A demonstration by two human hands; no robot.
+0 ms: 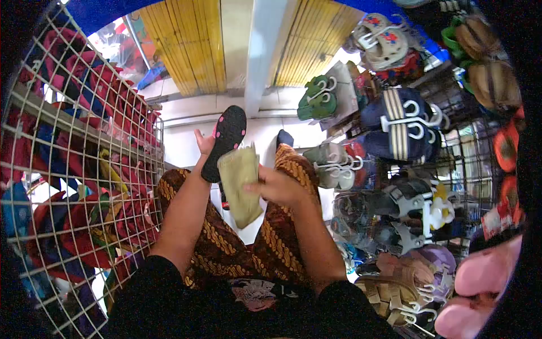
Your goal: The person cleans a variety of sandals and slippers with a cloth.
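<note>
My left hand (205, 146) is closed around a sandal (231, 127), held up with its black, pink-dotted sole facing me. The hand is partly hidden behind the sole, with its thumb sticking out to the left. In my right hand (279, 186) is a folded khaki cloth (240, 183), gripped at its right side between thumb and fingers. The cloth overlaps the lower right edge of the sandal in this view. Both hands are over my lap, above brown patterned trousers (226, 243).
A wire grid rack (84, 107) with red and blue footwear stands close on my left. On my right, sandals (401, 123) and clogs (384, 42) hang on white hooks from another grid. Yellow slatted panels (183, 45) and a pale post (270, 56) stand ahead beyond the white tiled floor (186, 135).
</note>
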